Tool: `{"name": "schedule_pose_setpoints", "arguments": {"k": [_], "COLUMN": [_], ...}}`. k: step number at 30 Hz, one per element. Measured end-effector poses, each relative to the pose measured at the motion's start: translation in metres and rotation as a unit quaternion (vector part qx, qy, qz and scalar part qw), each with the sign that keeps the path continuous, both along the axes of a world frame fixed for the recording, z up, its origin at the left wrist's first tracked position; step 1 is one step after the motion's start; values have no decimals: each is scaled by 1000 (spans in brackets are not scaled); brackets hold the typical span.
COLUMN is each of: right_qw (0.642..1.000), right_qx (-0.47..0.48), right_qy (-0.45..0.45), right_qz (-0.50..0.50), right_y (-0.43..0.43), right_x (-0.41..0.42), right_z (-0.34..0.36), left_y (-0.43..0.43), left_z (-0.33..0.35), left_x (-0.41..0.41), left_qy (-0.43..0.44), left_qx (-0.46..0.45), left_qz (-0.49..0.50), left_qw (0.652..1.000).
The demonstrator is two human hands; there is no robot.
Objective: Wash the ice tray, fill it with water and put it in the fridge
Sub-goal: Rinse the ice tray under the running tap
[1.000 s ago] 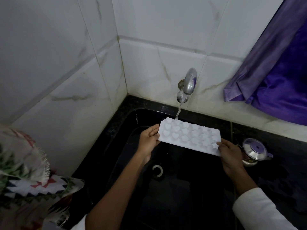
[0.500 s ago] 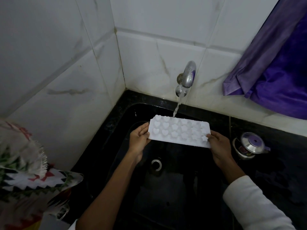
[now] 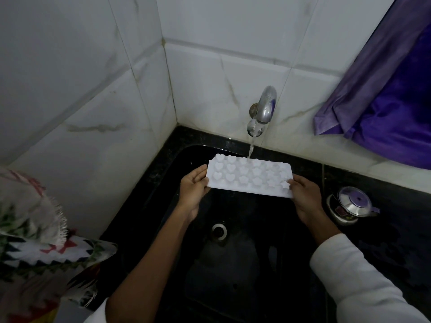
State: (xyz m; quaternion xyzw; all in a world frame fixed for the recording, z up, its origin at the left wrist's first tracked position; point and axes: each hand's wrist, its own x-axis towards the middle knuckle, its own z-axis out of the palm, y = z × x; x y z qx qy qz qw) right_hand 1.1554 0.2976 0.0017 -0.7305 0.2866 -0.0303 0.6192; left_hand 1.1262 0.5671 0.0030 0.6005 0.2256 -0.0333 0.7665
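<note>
We see a purple curtain (image 3: 394,96) hanging at the right, a small steel lidded pot (image 3: 352,204) on the black counter (image 3: 405,231), and a patterned fringed cloth (image 3: 35,243) at the left.

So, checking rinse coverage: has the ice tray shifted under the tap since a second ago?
Yes. The ice tray has slid left against the tap; the stream now lands near its middle.

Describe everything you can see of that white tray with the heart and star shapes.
The white plastic ice tray is a flat rectangle with rows of moulded hearts and stars. It is held nearly level over the black sink, left hand gripping one short end, right hand the other. Water from the metal tap lands on its far edge.
</note>
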Motion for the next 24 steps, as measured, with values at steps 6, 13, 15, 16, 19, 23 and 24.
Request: {"name": "schedule_pose_setpoints", "arguments": {"k": [6, 13, 15, 16, 19, 23, 24], "right_qw": [1000, 999, 999, 999, 998, 998, 998], "right_qx": [5, 17, 18, 21, 43, 44, 38], "right_qy": [-3, 0, 3, 5, 6, 11, 13], "right_qz": [16, 40, 44, 43, 38, 37, 38], "right_y": [2, 10, 13, 15, 20, 22, 22], "right_x": [4, 10, 11, 11, 13, 15, 15], "right_z": [-1, -2, -2, -2, -2, -5, -7], "left_y": [3, 12, 12, 12, 11, 12, 13], "left_z": [0, -2, 0, 1, 1, -3, -4], "left_x": [1, 0, -1, -2, -2, -1, -1], "left_qy": [-1, -3, -4, -4, -7, -2, -1], "left_qx": [-1, 3, 5, 6, 1, 4, 5], "left_qz": [9, 21, 26, 28, 38, 50, 53], "left_qw": [1000, 1000, 1000, 1000, 999, 999, 999]}}
